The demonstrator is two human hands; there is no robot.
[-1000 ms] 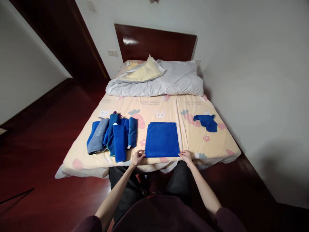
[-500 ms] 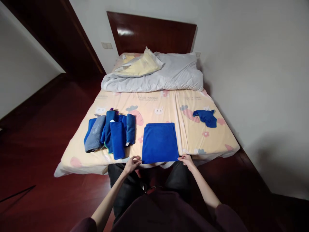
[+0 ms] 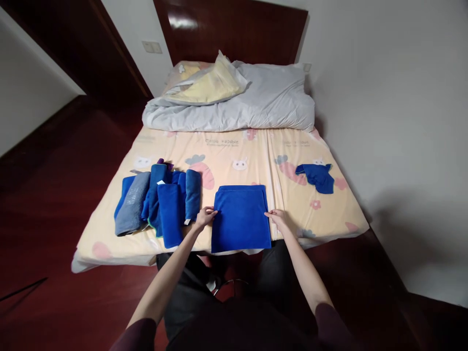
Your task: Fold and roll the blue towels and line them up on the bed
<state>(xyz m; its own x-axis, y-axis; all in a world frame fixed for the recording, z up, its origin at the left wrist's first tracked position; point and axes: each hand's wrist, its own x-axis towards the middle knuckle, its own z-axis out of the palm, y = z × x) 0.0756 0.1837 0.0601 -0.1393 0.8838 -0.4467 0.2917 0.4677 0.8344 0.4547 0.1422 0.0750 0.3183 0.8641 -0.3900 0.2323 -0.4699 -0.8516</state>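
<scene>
**Blue cloth flat between your hands, bundles at your left**

Your left hand (image 3: 207, 215) and right hand (image 3: 277, 218) are apart, each seemingly pinching a side edge of the squarish bright-blue fabric cloth (image 3: 241, 219), flat at the near edge of the peach, cartoon-printed bed sheet (image 3: 252, 168). It looks layered but not rolled. The compact blue fabric bundles (image 3: 170, 214) and grey fabric bundle (image 3: 132, 204) to its left look done; the crumpled dark-blue cloth (image 3: 320, 179) at right looks left over. The sheet's print seems to read "Cute rabbit"; the grey bundle's lettering is illegible.
</scene>
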